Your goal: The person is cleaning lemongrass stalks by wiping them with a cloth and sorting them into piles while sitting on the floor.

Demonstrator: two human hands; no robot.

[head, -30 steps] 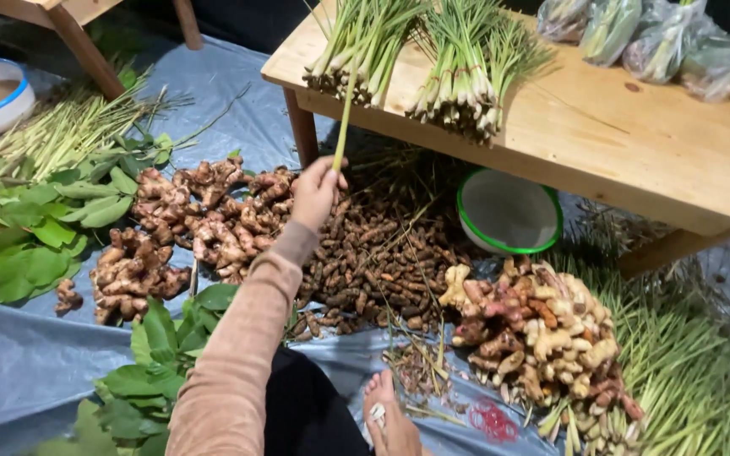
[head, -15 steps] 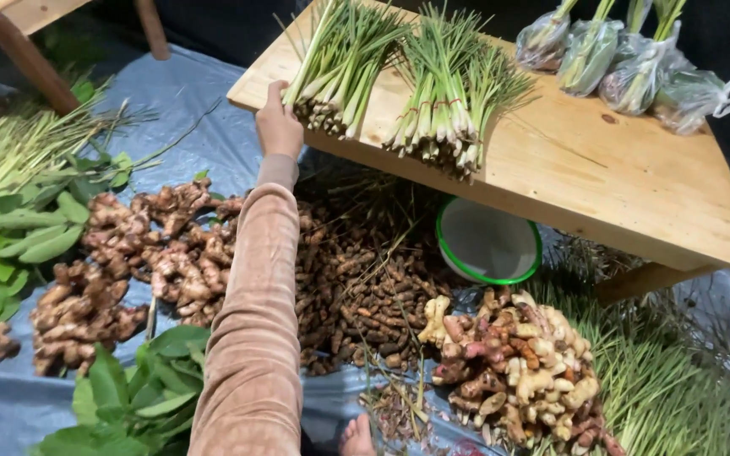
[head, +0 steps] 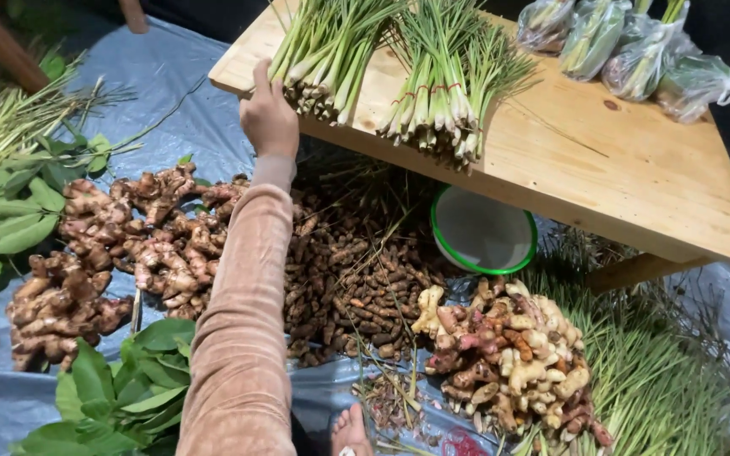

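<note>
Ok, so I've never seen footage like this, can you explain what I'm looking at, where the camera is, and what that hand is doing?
There is no machine here. A person wears the camera on their head, so you look down along their own arm. The left hand, in a pink sleeve, reaches up to a bundle of lemongrass-like stalks at the edge of a low wooden table. Its fingers are hidden, so I cannot tell whether it grips anything. The other hand is out of view. The table also holds a second bundle and bagged greens. Below, on a grey plastic sheet, lie knobbly brown roots, small dark roots, pinkish roots, a green-rimmed bowl and leaves.
</note>
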